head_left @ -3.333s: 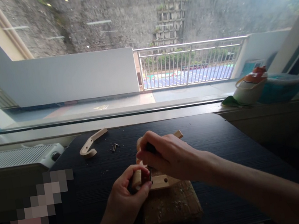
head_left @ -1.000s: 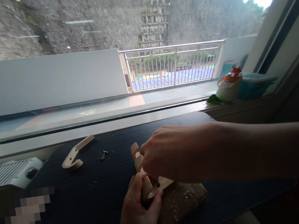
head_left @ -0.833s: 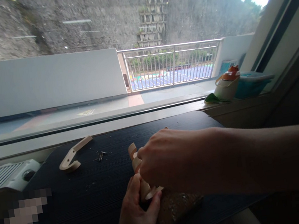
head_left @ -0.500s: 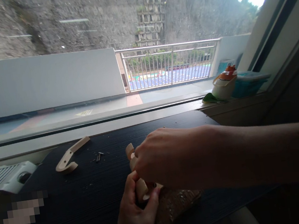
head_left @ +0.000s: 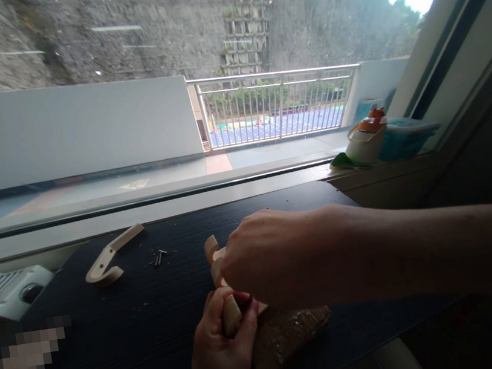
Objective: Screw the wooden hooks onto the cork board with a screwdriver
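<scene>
My left hand [head_left: 219,356] is closed around the curved end of a pale wooden hook [head_left: 232,316], thumb on one side and fingers on the other. My right hand [head_left: 269,254] reaches in from the right and is curled over the hooks just beyond it; whatever its fingers hold is hidden beneath. Two more curved wooden ends, one a wooden hook tip [head_left: 212,248], stick out left of my right hand. Below both hands lies a brown block [head_left: 290,337] with a shiny wrapping. A separate wooden hook [head_left: 104,262] with screw holes lies at the left, beside a few small screws [head_left: 159,258].
The dark tabletop [head_left: 127,348] reaches to the window sill [head_left: 177,212]. A white appliance with a dial [head_left: 30,291] stands at its left. On the sill at right are a bottle with an orange top [head_left: 365,140] and a teal box [head_left: 406,137].
My left thumb and fingers have drawn closer round the near hook end. My right hand has shifted only slightly. The whole view has moved a little.
</scene>
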`<action>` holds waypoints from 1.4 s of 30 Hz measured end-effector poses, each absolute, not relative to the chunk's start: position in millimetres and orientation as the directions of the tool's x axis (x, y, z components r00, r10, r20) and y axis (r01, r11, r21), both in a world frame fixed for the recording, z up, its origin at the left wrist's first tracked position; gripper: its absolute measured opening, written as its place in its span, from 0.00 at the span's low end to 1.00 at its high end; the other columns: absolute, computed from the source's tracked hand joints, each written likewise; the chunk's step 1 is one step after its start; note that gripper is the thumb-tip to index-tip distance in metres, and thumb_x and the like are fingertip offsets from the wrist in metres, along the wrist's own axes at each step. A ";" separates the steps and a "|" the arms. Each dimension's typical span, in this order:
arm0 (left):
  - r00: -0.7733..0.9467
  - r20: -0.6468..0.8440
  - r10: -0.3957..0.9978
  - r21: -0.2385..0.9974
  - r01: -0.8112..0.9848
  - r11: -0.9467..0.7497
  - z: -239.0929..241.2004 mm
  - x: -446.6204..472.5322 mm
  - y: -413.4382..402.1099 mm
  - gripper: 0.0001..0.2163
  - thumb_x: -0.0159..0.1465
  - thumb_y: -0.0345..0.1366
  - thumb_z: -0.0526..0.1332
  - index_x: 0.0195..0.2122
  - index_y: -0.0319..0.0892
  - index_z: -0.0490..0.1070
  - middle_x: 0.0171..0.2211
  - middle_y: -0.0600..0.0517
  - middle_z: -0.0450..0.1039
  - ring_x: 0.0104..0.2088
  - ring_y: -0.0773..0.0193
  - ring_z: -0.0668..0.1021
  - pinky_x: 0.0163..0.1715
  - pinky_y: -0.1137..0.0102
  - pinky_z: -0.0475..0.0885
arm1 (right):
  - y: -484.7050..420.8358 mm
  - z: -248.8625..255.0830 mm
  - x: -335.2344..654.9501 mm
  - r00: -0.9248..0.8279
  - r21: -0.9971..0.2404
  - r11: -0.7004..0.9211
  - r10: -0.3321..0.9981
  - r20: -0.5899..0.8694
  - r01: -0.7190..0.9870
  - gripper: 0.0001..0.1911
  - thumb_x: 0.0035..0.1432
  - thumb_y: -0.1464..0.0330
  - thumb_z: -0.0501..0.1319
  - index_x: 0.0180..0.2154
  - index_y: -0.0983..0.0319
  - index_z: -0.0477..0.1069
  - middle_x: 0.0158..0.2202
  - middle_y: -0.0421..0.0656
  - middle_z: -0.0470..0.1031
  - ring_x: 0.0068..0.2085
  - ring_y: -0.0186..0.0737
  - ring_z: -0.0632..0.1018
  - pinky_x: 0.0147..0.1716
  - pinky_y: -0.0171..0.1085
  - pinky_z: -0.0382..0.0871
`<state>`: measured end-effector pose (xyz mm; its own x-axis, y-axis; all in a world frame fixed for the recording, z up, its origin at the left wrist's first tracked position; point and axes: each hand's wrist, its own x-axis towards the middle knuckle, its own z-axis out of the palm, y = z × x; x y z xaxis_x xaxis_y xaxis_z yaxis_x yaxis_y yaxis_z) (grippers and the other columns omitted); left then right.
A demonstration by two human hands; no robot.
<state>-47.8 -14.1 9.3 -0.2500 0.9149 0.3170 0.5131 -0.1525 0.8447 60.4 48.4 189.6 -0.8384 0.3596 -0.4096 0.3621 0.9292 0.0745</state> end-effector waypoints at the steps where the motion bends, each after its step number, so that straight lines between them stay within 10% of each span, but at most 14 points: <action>1: -0.242 0.314 0.918 0.840 0.521 -0.150 8.0 -48.9 -14.2 0.04 0.53 0.38 0.60 0.26 0.45 0.68 0.19 0.59 0.65 0.20 0.71 0.66 0.18 0.78 0.62 | 49.1 189.8 60.8 -0.825 0.082 0.922 0.377 -0.422 0.379 0.10 0.50 0.75 0.61 0.21 0.63 0.64 0.24 0.36 0.71 0.24 0.31 0.69 0.19 0.34 0.53; 27: -0.223 0.439 0.870 0.787 0.562 -0.253 8.5 -45.4 -12.3 0.04 0.53 0.37 0.62 0.29 0.45 0.70 0.23 0.58 0.71 0.21 0.71 0.71 0.20 0.79 0.66 | 54.0 194.9 74.5 -0.894 0.087 0.942 0.336 -0.296 0.325 0.01 0.50 0.73 0.61 0.28 0.61 0.70 0.25 0.35 0.72 0.26 0.31 0.70 0.20 0.33 0.53; 42: -0.224 0.463 0.858 0.771 0.580 -0.265 8.3 -47.3 -9.1 0.03 0.53 0.36 0.61 0.28 0.44 0.70 0.24 0.58 0.72 0.16 0.73 0.67 0.15 0.79 0.63 | 57.9 183.3 60.7 -0.881 0.178 0.937 0.345 -0.322 0.302 0.15 0.46 0.76 0.61 0.18 0.60 0.57 0.16 0.34 0.61 0.18 0.31 0.61 0.15 0.33 0.52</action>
<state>-47.3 -9.1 8.3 -0.2235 0.8576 0.4631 0.5797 -0.2650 0.7705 60.7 57.9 183.3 -0.8815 0.3451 -0.3224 0.3017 0.9367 0.1778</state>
